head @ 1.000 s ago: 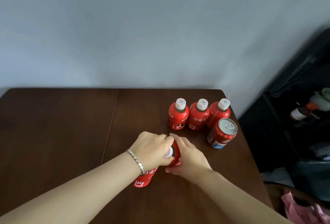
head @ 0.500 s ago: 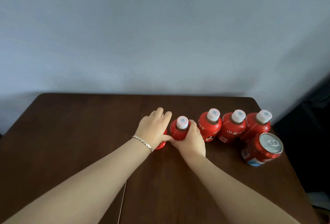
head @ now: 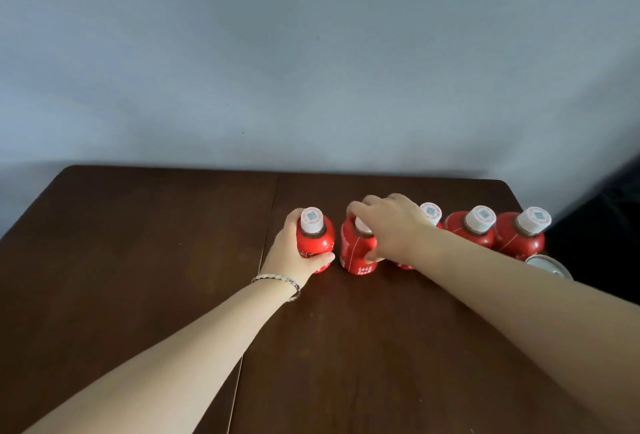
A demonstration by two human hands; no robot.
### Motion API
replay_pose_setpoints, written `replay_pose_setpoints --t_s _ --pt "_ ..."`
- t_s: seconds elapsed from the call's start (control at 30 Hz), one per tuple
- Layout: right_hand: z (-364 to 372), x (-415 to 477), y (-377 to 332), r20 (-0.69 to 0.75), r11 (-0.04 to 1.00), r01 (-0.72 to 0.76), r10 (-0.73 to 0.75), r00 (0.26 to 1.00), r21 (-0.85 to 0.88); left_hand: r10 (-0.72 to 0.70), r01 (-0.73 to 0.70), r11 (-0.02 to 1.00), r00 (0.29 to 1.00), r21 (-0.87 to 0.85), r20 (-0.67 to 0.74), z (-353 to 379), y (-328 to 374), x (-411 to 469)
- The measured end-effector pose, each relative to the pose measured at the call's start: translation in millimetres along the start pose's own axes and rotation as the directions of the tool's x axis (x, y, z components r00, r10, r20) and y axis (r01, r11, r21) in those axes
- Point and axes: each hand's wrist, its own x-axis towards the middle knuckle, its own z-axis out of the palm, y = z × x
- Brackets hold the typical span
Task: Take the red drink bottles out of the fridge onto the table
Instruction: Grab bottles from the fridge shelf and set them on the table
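Several red drink bottles with white caps stand upright in a row on the dark brown table [head: 138,260]. My left hand [head: 291,257] wraps around the leftmost red bottle [head: 316,238], which stands on the table. My right hand [head: 391,226] grips the second red bottle [head: 356,253] from above, covering its cap. To the right stand three more bottles: one mostly hidden behind my right hand [head: 430,214], one [head: 472,231] beside it, and the rightmost [head: 523,236]. The fridge is out of view.
A red drink can [head: 547,264] shows only its silver top behind my right forearm at the table's right edge. A grey wall rises behind the table. A seam [head: 268,226] runs down the table's middle. A dark area lies past the right edge.
Both held bottles now stand upright side by side at the left end of the row. My left hand's bottle has come into clear view, and my right hand shifted onto the second bottle's top.
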Motion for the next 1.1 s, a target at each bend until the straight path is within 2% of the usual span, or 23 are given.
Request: replay_pose_setpoints --t_s 0.17,0.37,0.9,1.0,1.1 --pt "1 8 16 -0.016 0.998 -0.014 0.013 1.0 -0.056 0.016 -0.016 1.0 1.0 0.0 0.015 19 10 3" --pt "7 3 11 -0.075 0.992 -0.125 0.125 0.989 -0.005 -0.012 0.013 1.0 1.0 0.014 -0.013 28 15 3" --pt "10 1 10 -0.1 0.981 -0.159 0.171 0.98 0.113 0.004 -0.005 0.998 1.0 0.066 0.027 20 14 17" --pt "14 2 6 -0.06 0.972 -0.204 0.212 0.975 0.115 -0.069 0.057 0.989 0.994 0.137 0.085 18 19 17" --pt "18 -9 -3 -0.078 0.967 -0.238 0.246 0.966 0.094 -0.272 0.224 0.898 0.959 0.378 0.078 18 28 7"
